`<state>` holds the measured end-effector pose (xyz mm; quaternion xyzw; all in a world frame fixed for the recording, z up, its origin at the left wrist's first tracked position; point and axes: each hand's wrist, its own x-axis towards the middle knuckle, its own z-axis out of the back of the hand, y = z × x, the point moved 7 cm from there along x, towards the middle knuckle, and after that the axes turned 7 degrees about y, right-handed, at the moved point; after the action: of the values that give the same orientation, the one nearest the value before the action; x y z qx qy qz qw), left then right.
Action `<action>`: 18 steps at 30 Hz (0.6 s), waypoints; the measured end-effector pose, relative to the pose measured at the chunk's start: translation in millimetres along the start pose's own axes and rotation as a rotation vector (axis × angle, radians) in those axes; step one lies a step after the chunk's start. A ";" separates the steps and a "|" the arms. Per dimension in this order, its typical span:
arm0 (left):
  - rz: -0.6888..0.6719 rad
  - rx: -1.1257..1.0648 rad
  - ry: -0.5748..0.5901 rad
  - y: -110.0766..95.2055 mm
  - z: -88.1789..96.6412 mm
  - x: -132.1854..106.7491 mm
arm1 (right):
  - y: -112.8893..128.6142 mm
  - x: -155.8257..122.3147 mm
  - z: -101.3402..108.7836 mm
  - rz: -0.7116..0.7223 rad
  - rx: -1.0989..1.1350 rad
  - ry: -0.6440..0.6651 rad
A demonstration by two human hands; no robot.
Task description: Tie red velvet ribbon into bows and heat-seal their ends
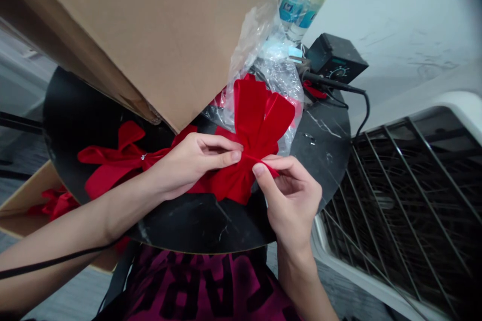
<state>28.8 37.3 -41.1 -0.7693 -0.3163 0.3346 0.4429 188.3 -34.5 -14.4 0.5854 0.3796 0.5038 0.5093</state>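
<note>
A large red fabric bow (254,115) is held just over the front part of a round black table (181,225). My left hand (199,158) pinches the bow's gathered middle between thumb and fingers. From the other side, my right hand (291,185) grips a narrow red strip at the same middle, its thumb on top. Another red bow (113,160), with a small shiny piece at its centre, lies on the table beyond my left forearm. More red fabric shows beneath the held bow, partly covered by my hands.
A big cardboard box (169,35) stands on the table's far left. Behind the bow are crumpled clear plastic (278,80), a plastic bottle (301,2) and a black dial unit (335,60) with a cable. A white-framed fan (410,200) stands right; an open carton (22,205) holds red bows lower left.
</note>
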 end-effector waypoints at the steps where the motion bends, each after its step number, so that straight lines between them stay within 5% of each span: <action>1: -0.026 0.058 -0.008 -2.2 1.0 -1.4 | -0.2 0.1 0.5 0.003 -0.016 -0.001; 9: -0.118 0.260 -0.094 -18.0 1.0 -11.2 | 2.5 2.3 -2.9 0.039 -0.117 0.078; 18: -0.113 0.227 0.011 -16.2 -7.5 -12.8 | 28.6 -15.7 1.1 0.203 -0.340 -0.014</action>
<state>24.4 30.4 -20.7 -0.6969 -0.3168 0.3385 0.5471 184.2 -55.3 10.4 0.5299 0.2245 0.6053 0.5499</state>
